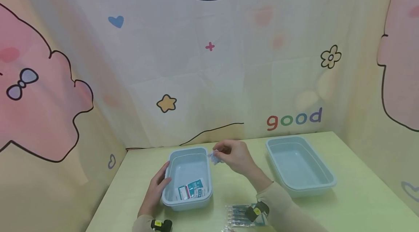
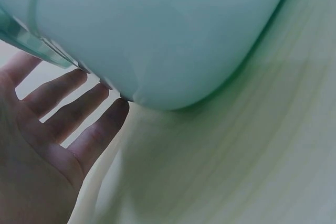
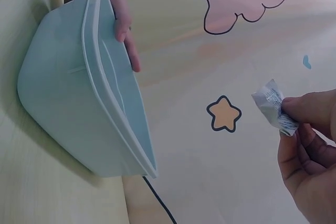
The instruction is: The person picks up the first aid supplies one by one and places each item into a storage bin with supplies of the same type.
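Observation:
My left hand [image 1: 157, 186] grips the left side of a light blue plastic bin [image 1: 165, 198], thumb over the rim and fingers along the outer wall. The left wrist view shows those fingers [image 2: 100, 129] reaching to the bin's outside. Inside the bin lie small teal-and-white packets [image 1: 193, 189], one with a pink band. Just past the bin's right rim, my right hand [image 1: 237, 155] pinches a small crumpled white packet [image 3: 272, 106] with fine blue print between thumb and fingertips. That packet is held up in the air.
A second light blue bin [image 1: 299, 168] stands on the right of the pale yellow table [image 1: 356, 188]. Clear-wrapped teal items [image 1: 237, 215] lie at the front, partly beneath the right forearm. A printed cloth backdrop [image 1: 209, 79] rises behind and on both sides.

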{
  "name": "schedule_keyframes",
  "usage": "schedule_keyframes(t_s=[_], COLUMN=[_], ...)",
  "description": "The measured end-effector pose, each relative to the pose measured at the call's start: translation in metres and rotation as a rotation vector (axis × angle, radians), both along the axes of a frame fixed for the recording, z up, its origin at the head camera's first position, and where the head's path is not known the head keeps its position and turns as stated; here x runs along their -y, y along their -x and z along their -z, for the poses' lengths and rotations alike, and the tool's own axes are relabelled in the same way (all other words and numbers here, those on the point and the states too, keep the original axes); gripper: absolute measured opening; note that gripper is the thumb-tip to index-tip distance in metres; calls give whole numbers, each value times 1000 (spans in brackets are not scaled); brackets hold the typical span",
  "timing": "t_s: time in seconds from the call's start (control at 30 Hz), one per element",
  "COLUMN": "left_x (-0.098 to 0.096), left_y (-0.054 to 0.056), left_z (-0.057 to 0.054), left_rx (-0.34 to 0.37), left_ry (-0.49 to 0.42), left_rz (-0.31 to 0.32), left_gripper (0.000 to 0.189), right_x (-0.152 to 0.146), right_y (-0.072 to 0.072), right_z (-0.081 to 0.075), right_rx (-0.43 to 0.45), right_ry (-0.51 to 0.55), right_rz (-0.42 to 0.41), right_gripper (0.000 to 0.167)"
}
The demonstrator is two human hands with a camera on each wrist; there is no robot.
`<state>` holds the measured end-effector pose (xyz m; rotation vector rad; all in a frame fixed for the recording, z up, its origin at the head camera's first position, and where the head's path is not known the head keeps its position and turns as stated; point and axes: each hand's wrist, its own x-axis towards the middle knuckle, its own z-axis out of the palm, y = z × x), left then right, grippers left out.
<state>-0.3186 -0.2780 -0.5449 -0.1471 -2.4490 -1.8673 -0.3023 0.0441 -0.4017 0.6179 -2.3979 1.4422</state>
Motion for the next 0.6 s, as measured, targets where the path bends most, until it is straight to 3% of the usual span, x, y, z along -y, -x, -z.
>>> schedule_keyframes(t_s=[0.6], left_x=[0], left_y=[-1], left_z=[-2], left_rx=[-22], left_ry=[16], left_rz=[-2], left_gripper=[54], right_x=[22], right_y=[0], right_z=[2], right_rx=[21], right_ry=[20], right_rz=[-75], right_gripper=[8])
